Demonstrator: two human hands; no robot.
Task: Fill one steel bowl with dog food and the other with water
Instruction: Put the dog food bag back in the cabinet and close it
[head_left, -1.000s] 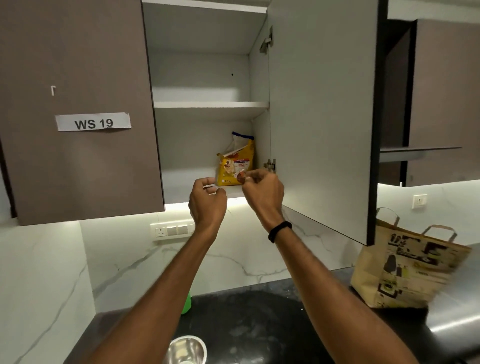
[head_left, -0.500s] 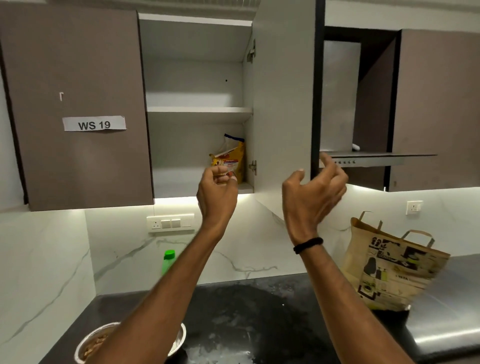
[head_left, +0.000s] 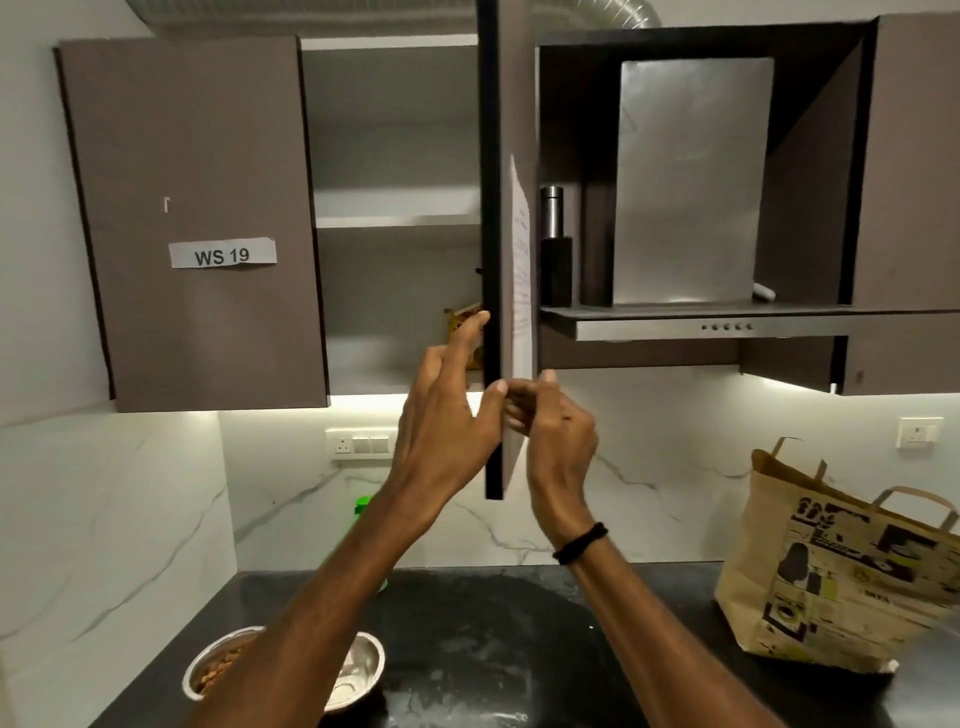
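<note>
A steel bowl (head_left: 363, 670) holding brown dog food sits on the black counter at the bottom left, partly covered by my left forearm. The yellow dog food bag (head_left: 460, 319) stands on the lower shelf of the wall cabinet, mostly hidden behind my left hand and the door. The cabinet door (head_left: 492, 234) is seen edge-on, half swung. My left hand (head_left: 447, 415) is raised with fingers apart, its thumb against the door's edge. My right hand (head_left: 558, 431) has its fingers curled on the door's lower edge from the outer side. No second bowl is in view.
A green-capped bottle (head_left: 362, 506) stands by the marble wall behind my left arm. A printed paper bag (head_left: 841, 582) stands on the counter at the right. A range hood (head_left: 727, 325) is right of the cabinet, with a dark bottle (head_left: 553, 244) on it.
The cabinet door has swung from wide open to edge-on. My right hand has come down onto its lower edge. My left hand has opened and moved beside the door.
</note>
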